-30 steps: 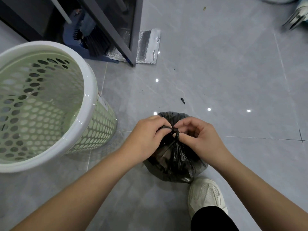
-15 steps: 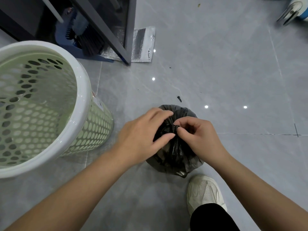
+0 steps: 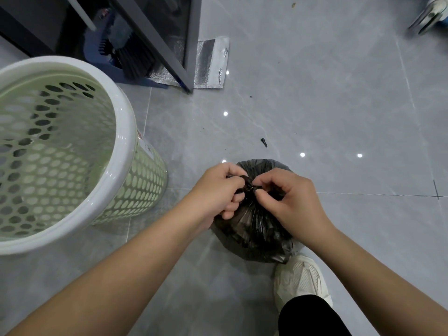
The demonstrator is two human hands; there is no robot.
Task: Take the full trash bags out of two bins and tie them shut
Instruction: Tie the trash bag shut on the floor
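A small full black trash bag (image 3: 254, 234) sits on the grey tiled floor in front of me. Its neck is gathered into a twisted knot at the top. My left hand (image 3: 218, 190) pinches the left strand of the neck, fingers curled. My right hand (image 3: 291, 197) pinches the right strand just beside the knot. Both hands meet over the bag's top. To the left stands a pale green perforated bin (image 3: 126, 146) with a white rim, with no bag inside it.
A dark metal cabinet frame (image 3: 189, 44) stands at the back, with a blue dustpan and black brush (image 3: 126, 54) and a silver foil pouch (image 3: 211, 64) at its foot. A small dark scrap (image 3: 264, 142) lies on the floor. My white shoe (image 3: 300, 280) touches the bag.
My left hand has curled tighter and regripped the bag's neck, and the fingers of both hands have shifted around the knot. The bag stays in place.
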